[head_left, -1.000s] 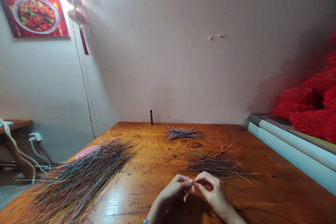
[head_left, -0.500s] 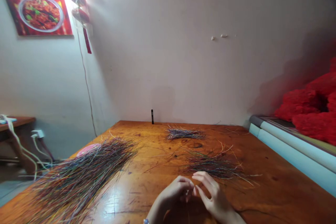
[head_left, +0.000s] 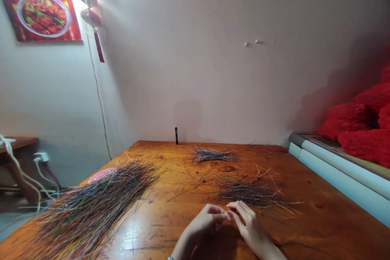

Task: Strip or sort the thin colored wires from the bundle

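Note:
Low in front of me, my left hand (head_left: pixel 210 218) is closed in a pinch, thumb against the fingers. My right hand (head_left: pixel 248 224) meets it at the fingertips, thumb and fingers also pressed together. A small pale speck shows between the two pinches, too fine to name. Just beyond the hands lies a loose heap of thin, multicoloured wires (head_left: pixel 251 193), several ends sticking out. Farther back is a smaller, neater bundle of wires (head_left: pixel 213 154). A large sheaf of similar long wires (head_left: pixel 103 207) spreads over the left side of the wooden table (head_left: pixel 170 223).
A black pen-like stick (head_left: pixel 176 135) stands upright at the table's far edge. Part of a pink round thing (head_left: pixel 100 175) shows behind the large sheaf. Along the right lie pale rolls (head_left: pixel 344 183) with red fluffy material (head_left: pixel 359 130) above. Cables hang at far left.
The right hand's fingers, apart before, have come together with the thumb beside the left fingertips. The left hand has hardly moved. The wire heaps lie as before.

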The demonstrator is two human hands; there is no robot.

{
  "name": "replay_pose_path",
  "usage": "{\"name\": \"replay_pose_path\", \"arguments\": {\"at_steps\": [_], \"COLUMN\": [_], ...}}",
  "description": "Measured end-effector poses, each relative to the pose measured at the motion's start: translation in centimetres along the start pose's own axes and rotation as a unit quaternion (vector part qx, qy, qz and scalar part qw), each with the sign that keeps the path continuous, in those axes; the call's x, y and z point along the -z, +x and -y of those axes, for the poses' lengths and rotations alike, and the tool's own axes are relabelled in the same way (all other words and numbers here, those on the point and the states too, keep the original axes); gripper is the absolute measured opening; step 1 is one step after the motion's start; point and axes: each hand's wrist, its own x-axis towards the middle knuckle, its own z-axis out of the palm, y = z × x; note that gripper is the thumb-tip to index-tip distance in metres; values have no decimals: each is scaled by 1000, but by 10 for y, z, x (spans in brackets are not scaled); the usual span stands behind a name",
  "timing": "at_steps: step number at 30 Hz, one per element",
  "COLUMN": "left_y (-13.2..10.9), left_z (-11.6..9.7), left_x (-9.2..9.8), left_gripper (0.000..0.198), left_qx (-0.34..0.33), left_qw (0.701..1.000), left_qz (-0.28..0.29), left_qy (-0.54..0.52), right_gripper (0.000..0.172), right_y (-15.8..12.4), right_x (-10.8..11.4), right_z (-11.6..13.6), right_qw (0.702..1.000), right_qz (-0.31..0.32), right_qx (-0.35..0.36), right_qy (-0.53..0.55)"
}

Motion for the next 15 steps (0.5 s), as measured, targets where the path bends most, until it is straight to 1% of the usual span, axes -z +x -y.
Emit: {"name": "replay_pose_path", "arguments": {"at_steps": [4, 8, 11, 15], "left_y": [0, 0, 1, 3], "left_z": [0, -1, -1, 1], "left_x": [0, -2, -2, -3], "left_gripper": [37, 41, 45, 48], "left_qx": [-4, -18, -24, -39], "left_qw": [1000, 1000, 999, 999], "left_qz": [-6, -8, 2, 2], "left_qy": [-1, 15, 29, 27], "right_gripper": [16, 16, 15, 20], "right_y": [-2, -2, 0, 0], "right_x": [-1, 1, 3, 5], "right_z": [-1, 1, 2, 4], "right_qw": [1000, 999, 999, 997], "right_qz": [-25, -31, -37, -58], "right_qx": [-9, 10, 24, 40], "right_qy": [-4, -15, -17, -43]}}
